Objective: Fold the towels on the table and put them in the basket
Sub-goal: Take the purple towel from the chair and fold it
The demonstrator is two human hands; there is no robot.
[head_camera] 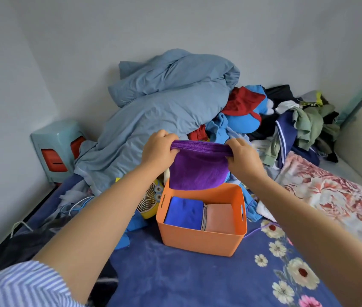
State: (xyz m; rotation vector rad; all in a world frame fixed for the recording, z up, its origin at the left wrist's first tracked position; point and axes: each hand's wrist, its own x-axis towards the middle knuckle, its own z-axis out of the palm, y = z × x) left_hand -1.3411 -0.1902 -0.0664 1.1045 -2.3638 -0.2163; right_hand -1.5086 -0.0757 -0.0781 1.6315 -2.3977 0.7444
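at the far left of the frame a pale green plastic stool [54, 149] with orange-red panels stands against the wall, and at the lower left corner a striped sleeve [20, 286] covers the person's arm. right of the stool a heap of grey-blue bedding [164, 100] rises across the upper middle of the frame. just below it the left hand [159, 149] has its grip clamped on the left end of a folded purple towel [197, 171], fingers curled over the top edge and thumb underneath. the towel hangs down from that top edge, stretched level between the two hands, and its lower rounded edge dips in front of the far rim of the orange basket [202, 242], which sits on the blue floral bedcover [197, 282] in the lower middle of the frame. inside the basket a folded blue towel [183, 212] lies on the left and a folded pink towel [220, 216] on the right, touching side by side. a small yellow fan [148, 201] sits just left of the basket. the right hand [241, 158] pinches the right end of the purple towel, its grip closed on the cloth with fingers wrapped over the top. further right a jumble of clothes [286, 120] lies in the upper right, and a pink flowered blanket [330, 191] spreads along the right side.
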